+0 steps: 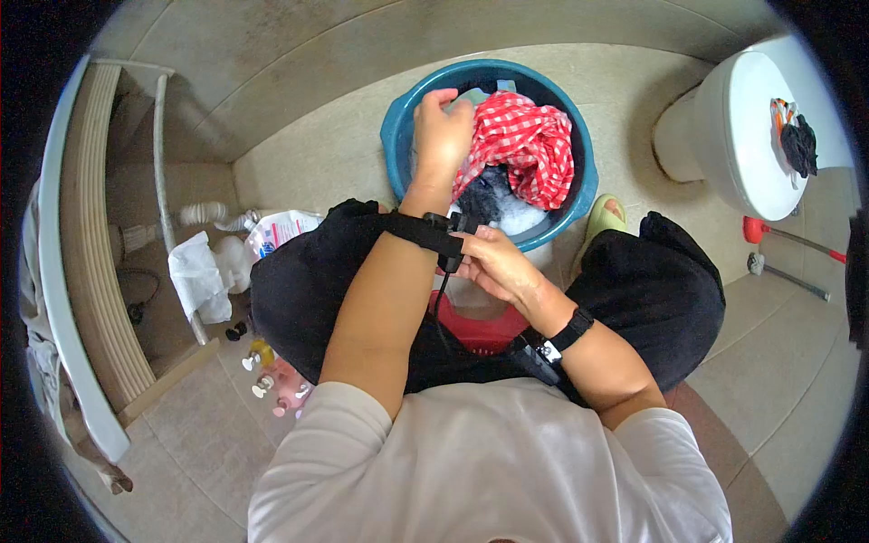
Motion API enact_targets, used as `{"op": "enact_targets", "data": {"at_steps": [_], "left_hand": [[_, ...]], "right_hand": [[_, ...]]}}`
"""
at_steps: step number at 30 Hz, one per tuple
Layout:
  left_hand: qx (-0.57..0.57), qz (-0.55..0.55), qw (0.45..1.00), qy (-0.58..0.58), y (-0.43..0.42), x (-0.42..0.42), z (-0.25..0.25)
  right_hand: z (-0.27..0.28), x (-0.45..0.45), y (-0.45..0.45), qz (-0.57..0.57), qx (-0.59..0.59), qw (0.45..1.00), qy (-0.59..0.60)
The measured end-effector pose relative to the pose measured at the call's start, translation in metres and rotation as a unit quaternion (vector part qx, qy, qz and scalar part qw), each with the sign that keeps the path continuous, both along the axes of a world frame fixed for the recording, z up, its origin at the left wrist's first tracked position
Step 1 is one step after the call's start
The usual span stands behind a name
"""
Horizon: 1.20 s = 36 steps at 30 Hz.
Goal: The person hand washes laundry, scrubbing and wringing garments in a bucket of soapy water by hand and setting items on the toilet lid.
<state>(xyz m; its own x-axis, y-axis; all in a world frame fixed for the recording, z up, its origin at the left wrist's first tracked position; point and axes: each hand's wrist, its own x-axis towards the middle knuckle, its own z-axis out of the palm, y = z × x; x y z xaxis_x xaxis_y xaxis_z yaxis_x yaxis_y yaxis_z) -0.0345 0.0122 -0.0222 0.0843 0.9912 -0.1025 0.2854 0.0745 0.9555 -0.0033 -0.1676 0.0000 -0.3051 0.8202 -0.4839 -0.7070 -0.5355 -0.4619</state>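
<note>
Near the basin's left rim (395, 136) is the left hand (444, 136); rightward, open floor (625, 113).

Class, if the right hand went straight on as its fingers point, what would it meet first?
The right hand would first meet the black wrist strap on the left forearm; its fingers seem against it, though depth is unclear.
</note>
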Motion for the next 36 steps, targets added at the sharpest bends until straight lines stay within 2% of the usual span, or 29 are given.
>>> {"op": "enact_targets", "data": {"at_steps": [1,2,3,5,7,9,11,16,20,21,23,24,25,26,30,32,36], "left_hand": [[0.128,-0.017,0.983,0.129,-0.004,0.001,0.01],[0.102,-0.032,0.989,0.1,-0.015,0.003,0.036],[0.102,-0.032,0.989,0.1,-0.015,0.004,0.038],[0.186,-0.069,0.969,0.147,-0.014,0.004,0.04],[0.219,-0.075,0.954,0.189,-0.014,0.003,0.042],[0.253,-0.08,0.936,0.229,-0.015,0.002,0.043],[0.338,-0.098,0.891,0.287,-0.014,0.0,0.042],[0.391,-0.162,0.846,0.325,-0.019,-0.004,0.036],[0.413,-0.221,0.819,0.33,-0.025,-0.006,0.033],[0.414,-0.221,0.819,0.329,-0.027,-0.005,0.032],[0.267,-0.168,0.914,0.256,-0.031,-0.003,0.032],[0.267,-0.168,0.914,0.256,-0.027,-0.001,0.028],[0.048,-0.127,0.988,0.072,-0.017,0.002,0.017],[-0.174,-0.074,0.975,-0.119,-0.013,0.003,0.014],[-0.119,-0.048,0.986,-0.11,-0.018,0.001,0.01],[0.009,-0.104,0.992,0.067,-0.021,-0.003,0.016],[0.082,-0.13,0.977,0.147,-0.029,-0.006,0.025]], "right_hand": [[-0.001,-0.001,-0.002,-0.012,-0.004,1.0,-0.002],[-0.001,-0.002,-0.004,-0.012,-0.005,1.0,-0.002],[-0.002,-0.004,-0.006,-0.025,-0.013,1.0,0.008],[0.007,-0.009,-0.005,-0.036,-0.021,0.999,0.019],[0.018,-0.012,-0.006,-0.066,-0.049,0.996,0.032],[0.007,-0.019,-0.012,-0.074,-0.063,0.994,0.047],[0.018,-0.024,-0.011,-0.083,-0.077,0.992,0.063],[0.046,-0.03,-0.016,-0.091,-0.161,0.978,0.094],[0.054,-0.037,-0.018,-0.106,-0.173,0.971,0.124],[0.051,-0.038,-0.019,-0.097,-0.167,0.972,0.132],[0.043,-0.038,-0.021,-0.087,-0.16,0.973,0.14],[0.039,-0.037,-0.021,-0.081,-0.141,0.977,0.141],[0.035,-0.037,-0.021,-0.074,-0.122,0.98,0.141],[0.031,-0.037,-0.022,-0.074,-0.121,0.98,0.142],[0.029,-0.04,-0.024,-0.059,-0.113,0.981,0.149],[0.03,-0.04,-0.024,-0.055,-0.119,0.979,0.158],[0.025,-0.037,-0.023,-0.05,-0.119,0.975,0.179]]}}
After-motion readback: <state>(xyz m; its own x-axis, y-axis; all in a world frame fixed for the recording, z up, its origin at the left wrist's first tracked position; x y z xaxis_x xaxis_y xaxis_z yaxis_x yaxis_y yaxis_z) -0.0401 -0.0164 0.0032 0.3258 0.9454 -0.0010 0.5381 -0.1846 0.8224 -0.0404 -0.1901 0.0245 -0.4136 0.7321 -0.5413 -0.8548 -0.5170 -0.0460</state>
